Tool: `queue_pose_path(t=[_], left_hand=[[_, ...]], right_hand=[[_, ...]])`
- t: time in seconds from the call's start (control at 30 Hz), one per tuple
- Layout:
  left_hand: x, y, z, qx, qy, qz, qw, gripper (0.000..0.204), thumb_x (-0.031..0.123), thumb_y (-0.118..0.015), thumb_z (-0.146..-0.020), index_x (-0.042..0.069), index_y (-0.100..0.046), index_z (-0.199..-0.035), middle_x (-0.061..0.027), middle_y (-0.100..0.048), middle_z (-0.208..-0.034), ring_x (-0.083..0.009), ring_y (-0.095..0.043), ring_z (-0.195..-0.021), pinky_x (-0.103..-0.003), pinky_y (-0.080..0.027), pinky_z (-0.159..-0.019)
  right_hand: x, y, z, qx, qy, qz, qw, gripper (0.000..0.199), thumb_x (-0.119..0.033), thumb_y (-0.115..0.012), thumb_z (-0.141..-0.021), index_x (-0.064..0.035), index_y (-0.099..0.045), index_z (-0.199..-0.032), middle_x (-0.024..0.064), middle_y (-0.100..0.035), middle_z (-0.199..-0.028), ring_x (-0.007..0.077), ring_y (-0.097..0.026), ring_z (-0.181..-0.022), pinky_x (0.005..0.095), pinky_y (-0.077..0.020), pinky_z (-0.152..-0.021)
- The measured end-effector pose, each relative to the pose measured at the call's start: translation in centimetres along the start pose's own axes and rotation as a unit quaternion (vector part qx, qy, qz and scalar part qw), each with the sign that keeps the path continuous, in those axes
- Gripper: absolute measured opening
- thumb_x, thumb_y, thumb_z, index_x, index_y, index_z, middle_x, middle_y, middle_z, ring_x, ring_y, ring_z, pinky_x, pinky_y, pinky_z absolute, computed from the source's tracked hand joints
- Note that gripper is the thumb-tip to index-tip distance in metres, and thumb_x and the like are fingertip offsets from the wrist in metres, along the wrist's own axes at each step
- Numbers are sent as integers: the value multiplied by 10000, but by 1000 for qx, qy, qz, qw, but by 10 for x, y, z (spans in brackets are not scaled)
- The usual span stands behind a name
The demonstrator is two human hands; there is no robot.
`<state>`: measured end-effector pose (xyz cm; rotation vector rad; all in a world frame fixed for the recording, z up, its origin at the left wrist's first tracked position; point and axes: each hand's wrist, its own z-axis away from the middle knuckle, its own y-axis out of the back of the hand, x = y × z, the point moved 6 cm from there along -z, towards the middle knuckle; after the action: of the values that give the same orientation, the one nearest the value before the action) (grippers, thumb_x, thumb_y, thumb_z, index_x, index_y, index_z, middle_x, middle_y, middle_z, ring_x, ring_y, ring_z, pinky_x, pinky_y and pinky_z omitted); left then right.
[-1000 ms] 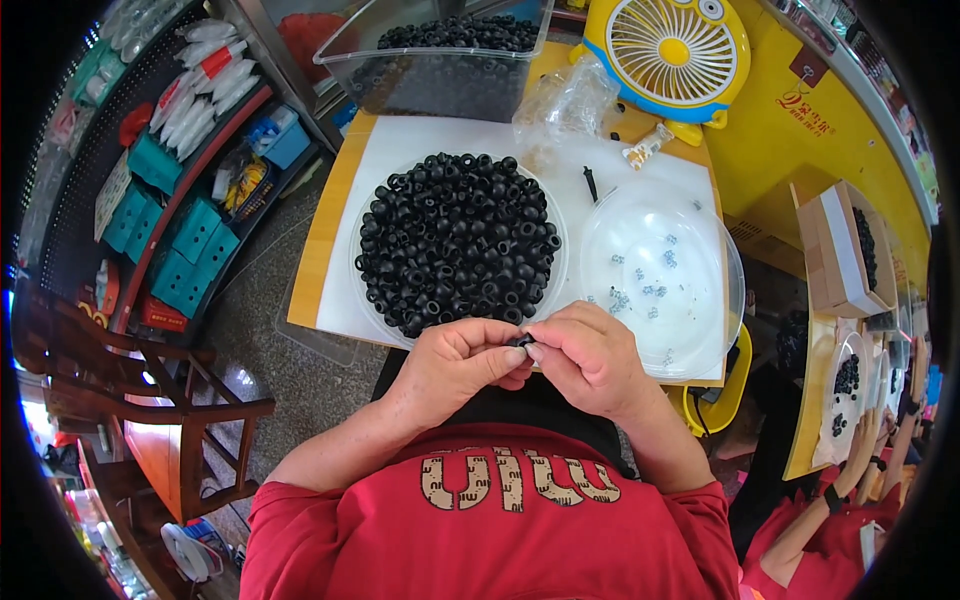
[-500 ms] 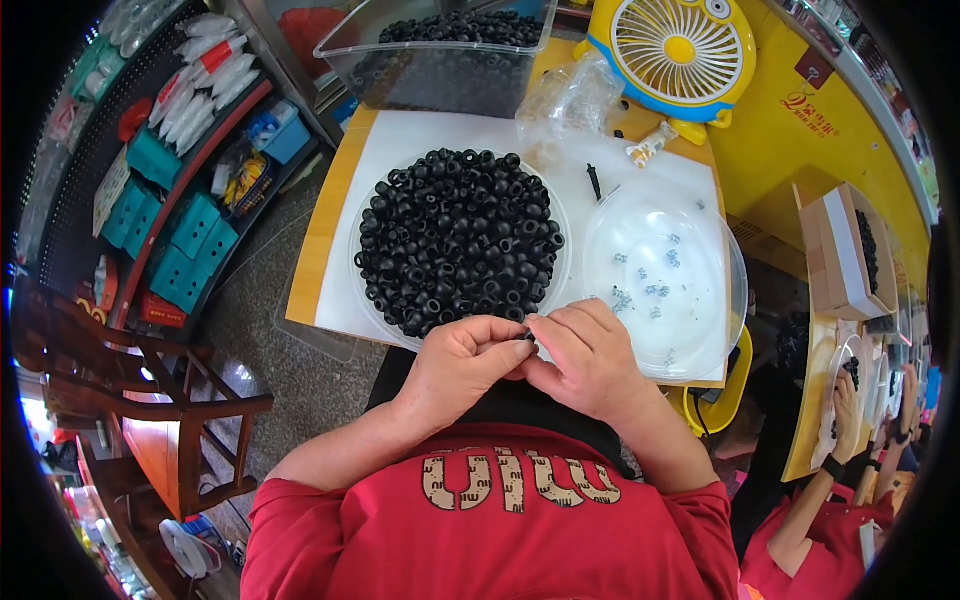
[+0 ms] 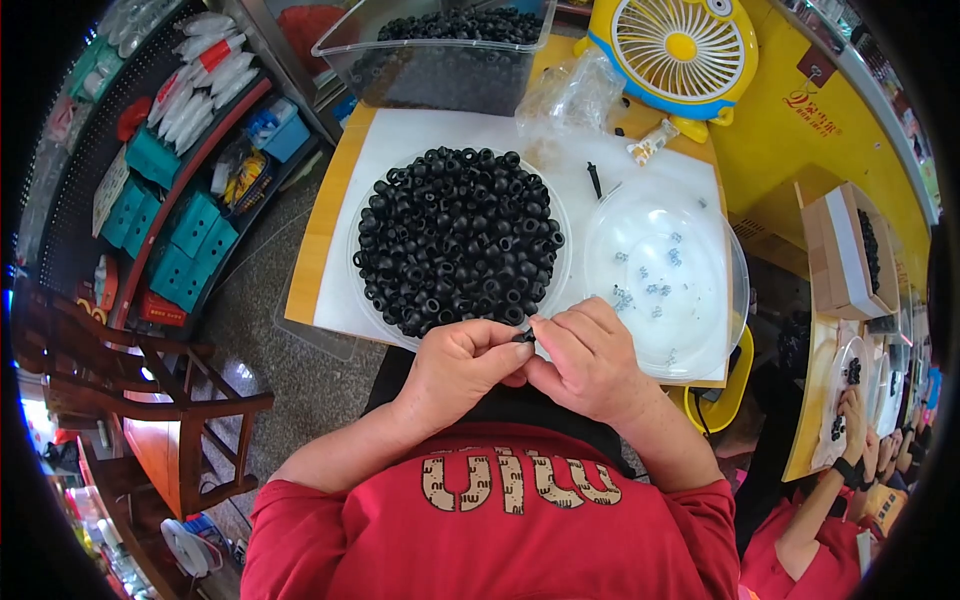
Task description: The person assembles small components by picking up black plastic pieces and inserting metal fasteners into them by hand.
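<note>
My left hand point(image 3: 462, 367) and my right hand point(image 3: 588, 360) meet at the near edge of the table, fingertips pinched together on one small black ring point(image 3: 524, 337). Just beyond them a round clear dish point(image 3: 364, 297) is heaped with several black rubber rings point(image 3: 455, 238). To its right a second clear dish point(image 3: 712, 330) holds a scatter of small metal pieces point(image 3: 650, 287). What the fingers do to the ring is hidden by the fingers themselves.
A clear tub point(image 3: 340, 45) of more black rings stands at the back, with a crumpled plastic bag point(image 3: 570, 95) and a yellow desk fan point(image 3: 680, 50) beside it. Another person's hand point(image 3: 852, 405) works at a table on the right. Wooden chairs point(image 3: 170, 400) stand left.
Both hands stay pinched on the small ring at the table's edge; the fingers shift slightly around it. The dishes have not moved.
</note>
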<state>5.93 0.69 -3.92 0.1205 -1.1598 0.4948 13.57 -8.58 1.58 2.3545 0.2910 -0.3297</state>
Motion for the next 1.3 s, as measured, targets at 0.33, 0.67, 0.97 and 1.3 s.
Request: queue_pose_path(t=[0.33,0.67,0.97,1.3], left_hand=[[1,0,2,8,-24,-6,1000,150,116,-575,-806,-25,-603,-846,-26,-601,-716,-57,-550,-642,-182,-457,-599],[6,-5,-2,-46,18,-58,997,185,154,-573,-809,-22,-595,-863,-28,-597,-708,-57,-546,-654,-182,-449,-609],[16,-6,1,-13,-74,-139,987,170,149,-569,-813,-19,-588,-801,-24,-574,-646,-51,-512,-589,-198,-429,-546],[16,-4,0,3,-82,-139,987,179,158,-564,-816,-19,-587,-806,-28,-571,-624,-54,-507,-570,-201,-425,-533]], right_hand=[[-4,0,-2,-26,24,-5,999,337,-89,-684,-536,19,-545,-824,53,-503,-692,190,-498,-619,295,-403,-564],[2,3,3,-16,1,-15,1000,342,-92,-680,-540,-7,-546,-843,58,-521,-718,209,-516,-638,299,-420,-589],[0,2,1,-42,3,-2,999,354,-80,-673,-539,4,-545,-858,57,-511,-722,203,-506,-657,297,-413,-591],[-3,1,-5,-62,29,6,998,388,-34,-660,-496,27,-548,-863,61,-511,-712,214,-486,-634,296,-402,-574]])
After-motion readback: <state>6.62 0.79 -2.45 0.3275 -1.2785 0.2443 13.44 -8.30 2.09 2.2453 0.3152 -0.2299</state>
